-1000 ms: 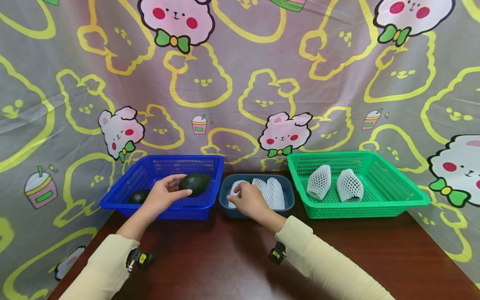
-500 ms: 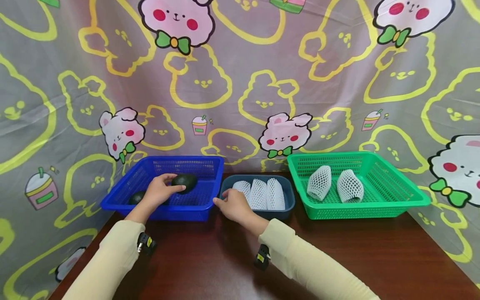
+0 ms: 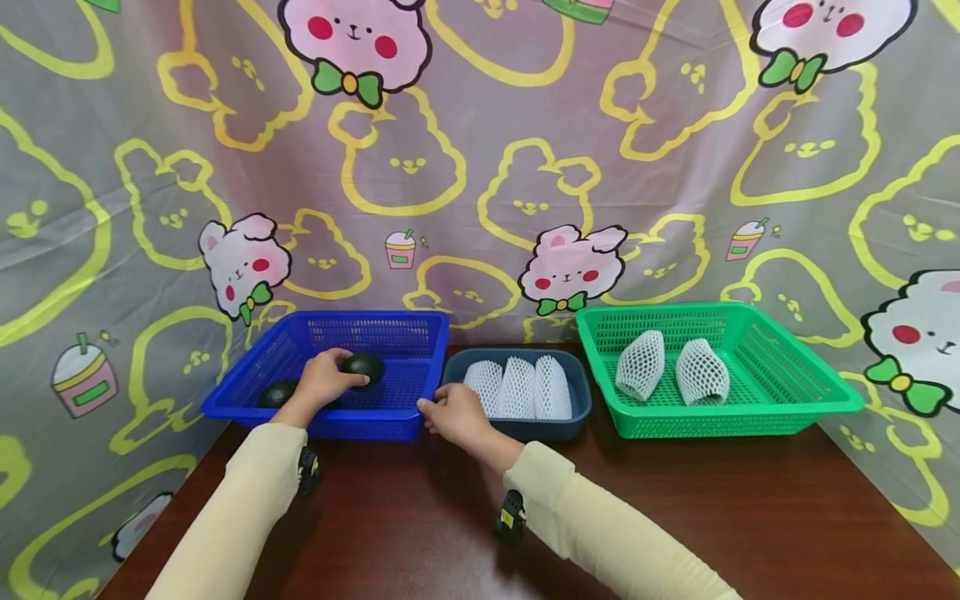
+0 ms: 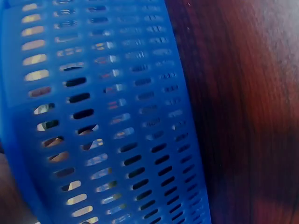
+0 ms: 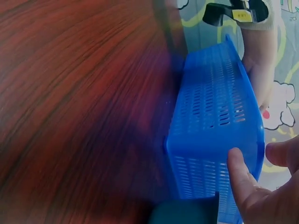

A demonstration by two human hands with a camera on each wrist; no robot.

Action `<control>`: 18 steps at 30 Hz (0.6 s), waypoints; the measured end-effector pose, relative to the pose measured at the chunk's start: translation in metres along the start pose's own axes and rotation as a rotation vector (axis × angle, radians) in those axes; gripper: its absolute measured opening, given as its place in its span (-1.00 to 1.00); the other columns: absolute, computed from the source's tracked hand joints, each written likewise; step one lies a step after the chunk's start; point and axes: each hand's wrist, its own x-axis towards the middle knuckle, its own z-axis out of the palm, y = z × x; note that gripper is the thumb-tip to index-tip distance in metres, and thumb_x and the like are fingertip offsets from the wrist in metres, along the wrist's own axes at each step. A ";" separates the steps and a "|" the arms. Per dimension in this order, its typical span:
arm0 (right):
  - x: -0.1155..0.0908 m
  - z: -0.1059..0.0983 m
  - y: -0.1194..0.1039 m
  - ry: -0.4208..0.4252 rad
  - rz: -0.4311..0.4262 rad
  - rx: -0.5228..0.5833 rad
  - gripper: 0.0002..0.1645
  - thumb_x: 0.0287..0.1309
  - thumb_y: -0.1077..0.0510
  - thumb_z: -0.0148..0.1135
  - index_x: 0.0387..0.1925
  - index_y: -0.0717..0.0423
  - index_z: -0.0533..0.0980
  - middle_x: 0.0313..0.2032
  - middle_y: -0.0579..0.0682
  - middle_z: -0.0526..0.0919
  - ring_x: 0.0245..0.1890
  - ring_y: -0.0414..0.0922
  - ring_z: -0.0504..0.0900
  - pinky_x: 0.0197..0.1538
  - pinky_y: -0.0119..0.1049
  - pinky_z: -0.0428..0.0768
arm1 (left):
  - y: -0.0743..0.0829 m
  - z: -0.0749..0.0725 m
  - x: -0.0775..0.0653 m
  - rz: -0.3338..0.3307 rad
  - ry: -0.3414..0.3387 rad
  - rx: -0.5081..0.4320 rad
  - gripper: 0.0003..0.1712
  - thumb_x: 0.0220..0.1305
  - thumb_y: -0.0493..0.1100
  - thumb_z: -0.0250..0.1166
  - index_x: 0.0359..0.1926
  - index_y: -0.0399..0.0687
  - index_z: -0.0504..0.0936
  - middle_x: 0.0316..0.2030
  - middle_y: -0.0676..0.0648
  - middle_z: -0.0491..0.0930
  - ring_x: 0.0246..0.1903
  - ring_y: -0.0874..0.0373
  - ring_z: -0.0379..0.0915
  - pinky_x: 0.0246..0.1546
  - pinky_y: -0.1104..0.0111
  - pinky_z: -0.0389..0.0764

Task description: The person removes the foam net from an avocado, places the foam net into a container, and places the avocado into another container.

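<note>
My left hand is inside the blue basket, fingers and thumb around a dark green avocado. A second avocado lies at the basket's left, partly behind my left wrist. My right hand is at the basket's front right corner. In the right wrist view, its finger lies on the outer wall and its thumb is at the rim's other side, pinching the edge. The left wrist view is filled mostly by the basket's slotted wall, hiding the avocado.
A dark blue-grey tray with three white foam net sleeves stands right of the blue basket. Further right, a green basket holds two foam net sleeves. A patterned curtain hangs behind the brown table.
My left hand has shifted the avocado leftward and lower within the blue basket. My right hand has moved left from above the tray's sleeves to the blue basket's corner.
</note>
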 end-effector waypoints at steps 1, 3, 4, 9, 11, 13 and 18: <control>0.000 0.001 0.000 -0.004 0.004 0.014 -0.76 0.23 0.26 0.27 -0.27 0.45 0.50 -0.54 0.17 0.67 -0.48 0.12 0.71 -0.46 -0.25 0.66 | -0.001 0.001 0.002 0.003 -0.002 0.014 -0.27 0.13 -0.08 0.41 0.19 -0.45 0.41 0.12 -0.50 0.42 0.12 -0.40 0.31 0.06 -0.13 0.40; 0.001 0.003 0.000 -0.007 0.020 0.042 -0.79 0.23 0.27 0.26 -0.31 0.42 0.49 -0.52 0.21 0.67 -0.45 0.15 0.71 -0.42 -0.21 0.67 | -0.004 0.003 0.005 0.008 -0.001 0.040 -0.28 0.10 -0.09 0.43 0.18 -0.45 0.43 0.10 -0.49 0.44 0.11 -0.40 0.31 0.07 -0.13 0.39; 0.001 0.003 0.000 -0.007 0.032 0.054 -0.80 0.24 0.27 0.26 -0.32 0.41 0.49 -0.51 0.22 0.68 -0.42 0.16 0.71 -0.41 -0.20 0.67 | -0.004 0.004 0.007 0.012 -0.001 0.050 -0.28 0.09 -0.09 0.44 0.17 -0.45 0.43 0.10 -0.49 0.44 0.11 -0.41 0.32 0.07 -0.13 0.38; 0.002 0.004 -0.001 -0.006 0.041 0.072 -0.81 0.24 0.29 0.25 -0.30 0.41 0.48 -0.52 0.20 0.67 -0.45 0.13 0.71 -0.47 -0.29 0.65 | -0.005 0.007 0.014 0.018 -0.001 0.093 -0.28 0.04 -0.11 0.47 0.13 -0.48 0.45 0.07 -0.49 0.47 0.09 -0.41 0.33 0.10 -0.11 0.36; 0.002 0.004 -0.002 -0.012 0.035 0.071 -0.81 0.24 0.30 0.25 -0.29 0.42 0.47 -0.55 0.17 0.66 -0.48 0.10 0.71 -0.49 -0.30 0.64 | -0.005 0.008 0.015 0.016 -0.011 0.115 -0.28 0.02 -0.13 0.47 0.10 -0.51 0.45 0.05 -0.50 0.47 0.07 -0.42 0.34 0.09 -0.11 0.37; 0.002 0.004 -0.003 -0.018 0.032 0.075 -0.80 0.24 0.30 0.24 -0.28 0.42 0.45 -0.56 0.17 0.65 -0.51 0.07 0.70 -0.49 -0.29 0.64 | -0.004 0.009 0.016 0.011 -0.024 0.140 -0.30 0.00 -0.14 0.48 0.08 -0.52 0.45 0.02 -0.50 0.49 0.05 -0.42 0.36 0.08 -0.11 0.38; 0.000 0.003 -0.004 -0.022 0.031 0.073 -0.80 0.25 0.31 0.24 -0.28 0.42 0.43 -0.55 0.19 0.65 -0.53 0.06 0.69 -0.50 -0.28 0.65 | -0.004 0.012 0.015 0.011 -0.050 0.175 -0.33 -0.04 -0.17 0.50 0.00 -0.51 0.44 -0.04 -0.49 0.51 0.01 -0.41 0.40 0.04 -0.11 0.40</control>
